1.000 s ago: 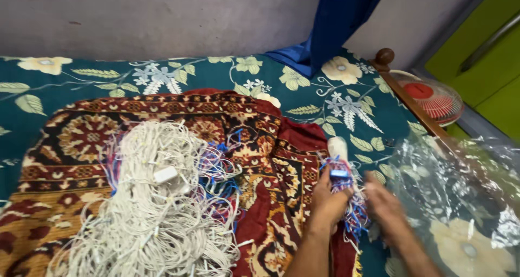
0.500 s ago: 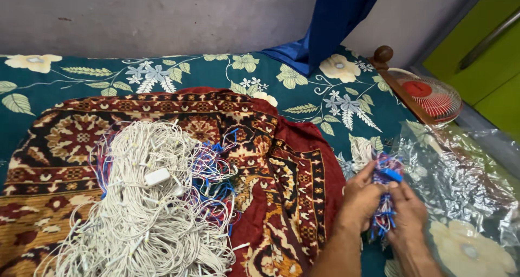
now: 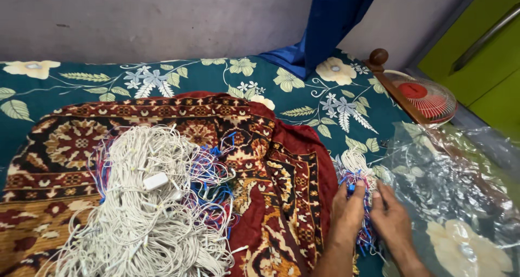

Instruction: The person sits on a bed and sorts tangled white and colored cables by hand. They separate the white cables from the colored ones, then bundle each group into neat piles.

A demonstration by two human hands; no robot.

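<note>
1. Beside the right edge of the red patterned rug, a small bundle of white, blue and red wires is lying on the green floral bedsheet.
2. Both hands are gripping it: the left hand is pinching its blue strands, and the right hand is pressing fingers against its side.
3. Clear plastic wrap is spreading out just right of the hands.
4. A big heap of white wires is resting on the rug, well apart.
5. A small fan is sitting beyond the bed's corner.
</note>
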